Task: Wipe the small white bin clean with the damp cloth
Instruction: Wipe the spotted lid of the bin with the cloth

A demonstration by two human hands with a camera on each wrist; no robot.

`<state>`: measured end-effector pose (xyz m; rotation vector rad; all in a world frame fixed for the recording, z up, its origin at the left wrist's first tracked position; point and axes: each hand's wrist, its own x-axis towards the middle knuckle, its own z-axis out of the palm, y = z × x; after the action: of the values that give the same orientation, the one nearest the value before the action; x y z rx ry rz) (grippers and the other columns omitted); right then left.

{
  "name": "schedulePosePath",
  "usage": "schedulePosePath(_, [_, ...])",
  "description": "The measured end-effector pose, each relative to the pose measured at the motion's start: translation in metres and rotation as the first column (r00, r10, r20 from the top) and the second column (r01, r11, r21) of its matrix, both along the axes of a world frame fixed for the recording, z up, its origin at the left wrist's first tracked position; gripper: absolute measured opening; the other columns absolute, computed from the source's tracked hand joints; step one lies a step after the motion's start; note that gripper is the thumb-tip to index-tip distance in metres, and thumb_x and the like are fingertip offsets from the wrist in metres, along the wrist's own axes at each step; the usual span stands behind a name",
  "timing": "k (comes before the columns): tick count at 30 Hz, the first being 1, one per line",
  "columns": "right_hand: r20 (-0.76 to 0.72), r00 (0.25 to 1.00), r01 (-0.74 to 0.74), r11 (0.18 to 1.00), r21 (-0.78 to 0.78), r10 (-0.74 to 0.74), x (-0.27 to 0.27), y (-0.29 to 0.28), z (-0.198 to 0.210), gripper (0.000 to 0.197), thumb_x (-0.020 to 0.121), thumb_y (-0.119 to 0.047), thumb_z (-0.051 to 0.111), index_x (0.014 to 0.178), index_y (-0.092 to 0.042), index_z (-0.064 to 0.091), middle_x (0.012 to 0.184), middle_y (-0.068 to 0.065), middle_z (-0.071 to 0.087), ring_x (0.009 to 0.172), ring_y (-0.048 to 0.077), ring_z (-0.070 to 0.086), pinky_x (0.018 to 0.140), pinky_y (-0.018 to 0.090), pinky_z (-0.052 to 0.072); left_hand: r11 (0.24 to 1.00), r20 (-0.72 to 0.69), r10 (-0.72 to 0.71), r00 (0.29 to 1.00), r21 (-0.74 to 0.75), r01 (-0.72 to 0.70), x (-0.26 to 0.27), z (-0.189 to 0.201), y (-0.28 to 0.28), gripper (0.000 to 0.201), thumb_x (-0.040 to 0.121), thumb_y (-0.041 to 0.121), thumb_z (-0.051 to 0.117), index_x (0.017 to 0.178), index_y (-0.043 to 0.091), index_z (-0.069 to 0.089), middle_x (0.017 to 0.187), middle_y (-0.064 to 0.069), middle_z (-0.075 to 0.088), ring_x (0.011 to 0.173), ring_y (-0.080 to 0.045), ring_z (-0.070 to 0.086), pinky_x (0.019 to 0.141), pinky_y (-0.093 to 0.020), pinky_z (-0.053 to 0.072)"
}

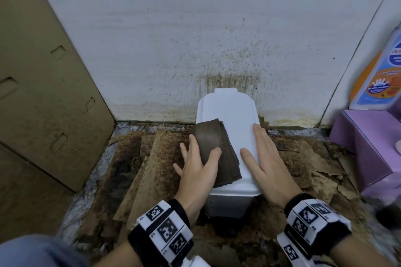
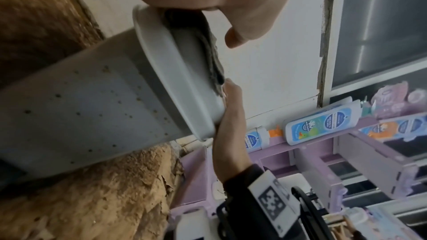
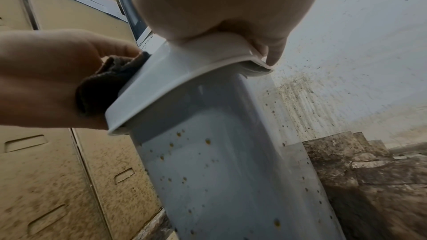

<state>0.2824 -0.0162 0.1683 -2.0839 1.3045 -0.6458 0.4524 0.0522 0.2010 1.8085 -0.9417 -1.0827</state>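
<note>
Bin [image 1: 227, 115], small and white, is set on the stained floor [image 1: 138, 158] against the spattered wall [image 1: 195, 39], its lid closed. Brown specks are seen down its side in both wrist views, so most of the wiping is judged still undone. A tip or slide could be caused if the cloth [image 1: 214, 147] is pushed hard sideways without a firm brace; grime could also be smeared rather than lifted by the soiled cloth. The left hand [image 1: 195, 169] is laid nearly flat, fingers extended, pressing the folded cloth onto the lid's left edge. The right hand [image 1: 264, 158] is rested on the lid's right side, fingers straight, nothing gripped.
</note>
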Motion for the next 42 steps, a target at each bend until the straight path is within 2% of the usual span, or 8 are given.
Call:
schedulePosePath(12, [-0.006, 1.000, 0.008, 1.000, 0.003, -0.008, 0.002, 0.001, 0.003, 0.076, 0.101, -0.055, 0.031, 0.161, -0.026, -0.004, 0.168, -0.016, -0.008, 0.151, -0.006, -0.009, 0.120, 0.019, -0.003, 0.996, 0.101, -0.092, 0.991, -0.011, 0.093, 0.014, -0.010, -0.021, 0.071, 0.104, 0.050, 0.034, 0.160, 0.039, -0.008, 0.155, 0.022, -0.024, 0.148, -0.011, -0.034, 0.117, -0.047, -0.026])
schedulePosePath(16, [-0.013, 1.000, 0.005, 1.000, -0.001, -0.005, 0.002, 0.001, 0.002, 0.078, 0.099, -0.060, 0.028, 0.161, -0.027, -0.005, 0.168, -0.016, -0.009, 0.151, -0.006, -0.010, 0.120, 0.020, -0.003, 0.994, -0.005, -0.104, 0.995, 0.019, 0.104, 0.030, -0.008, -0.037, 0.090, 0.079, 0.068, 0.028, 0.159, 0.047, -0.004, 0.168, 0.011, -0.020, 0.152, -0.025, -0.030, 0.118, -0.051, -0.022])
schedulePosePath(19, [-0.017, 1.000, 0.006, 1.000, 0.001, -0.006, 0.001, 0.001, 0.001, 0.079, 0.098, -0.062, 0.027, 0.161, -0.028, -0.007, 0.168, -0.017, -0.010, 0.151, -0.006, -0.011, 0.121, 0.021, -0.002, 0.995, -0.045, -0.100, 0.994, 0.006, 0.100, 0.034, -0.006, -0.046, 0.083, 0.088, 0.075, 0.027, 0.161, 0.044, 0.005, 0.168, 0.012, -0.019, 0.152, -0.029, -0.030, 0.119, -0.052, -0.021])
schedulePosePath(21, [-0.018, 1.000, 0.004, 1.000, 0.004, -0.004, 0.001, 0.001, 0.002, 0.079, 0.098, -0.063, 0.026, 0.161, -0.028, -0.007, 0.167, -0.017, -0.011, 0.150, -0.007, -0.011, 0.120, 0.021, -0.003, 0.996, -0.098, -0.094, 0.991, -0.017, 0.092, 0.042, -0.010, -0.058, 0.070, 0.096, 0.076, 0.023, 0.160, 0.047, 0.013, 0.168, 0.014, -0.014, 0.154, -0.026, -0.023, 0.123, -0.054, -0.016])
schedulePosePath(27, [-0.037, 0.999, 0.000, 1.000, -0.026, -0.001, -0.001, 0.000, 0.001, 0.076, 0.101, -0.064, 0.024, 0.161, -0.029, -0.007, 0.168, -0.016, -0.010, 0.152, -0.004, -0.009, 0.122, 0.024, -0.002, 0.981, -0.182, -0.191, 0.965, -0.011, 0.192, 0.084, -0.081, -0.114, 0.101, 0.057, 0.106, 0.040, 0.147, 0.063, 0.029, 0.169, 0.015, 0.019, 0.158, -0.022, 0.009, 0.124, -0.058, 0.003])
schedulePosePath(32, [-0.068, 0.998, -0.004, 1.000, -0.030, 0.002, -0.001, 0.000, 0.002, 0.079, 0.096, -0.065, 0.019, 0.161, -0.028, -0.007, 0.168, -0.014, -0.009, 0.152, -0.002, -0.008, 0.121, 0.024, -0.004, 0.977, -0.239, -0.212, 0.948, -0.083, 0.198, 0.066, -0.030, -0.089, 0.093, 0.075, 0.092, 0.044, 0.156, 0.054, 0.019, 0.170, 0.014, 0.010, 0.155, -0.018, 0.021, 0.123, -0.051, 0.026])
schedulePosePath(36, [-0.069, 0.998, -0.003, 1.000, -0.031, 0.001, -0.001, -0.001, 0.003, 0.079, 0.096, -0.064, 0.019, 0.161, -0.028, -0.006, 0.168, -0.014, -0.008, 0.152, -0.002, -0.008, 0.120, 0.022, -0.005, 0.955, -0.045, -0.274, 0.961, -0.131, 0.266, 0.057, -0.009, -0.067, 0.063, 0.107, 0.055, 0.029, 0.163, 0.038, 0.006, 0.167, 0.013, 0.020, 0.150, -0.012, 0.030, 0.118, -0.034, 0.030])
schedulePosePath(42, [-0.067, 0.998, 0.000, 0.999, -0.033, -0.002, 0.000, -0.002, 0.001, 0.080, 0.095, -0.067, 0.017, 0.161, -0.028, -0.005, 0.168, -0.014, -0.008, 0.152, -0.002, -0.007, 0.120, 0.023, -0.004, 0.911, 0.495, -0.060, 0.867, -0.328, 0.250, 0.061, -0.013, -0.047, 0.042, 0.106, 0.033, 0.048, 0.145, 0.018, 0.051, 0.130, 0.003, 0.052, 0.114, -0.007, 0.055, 0.091, -0.012, 0.042])
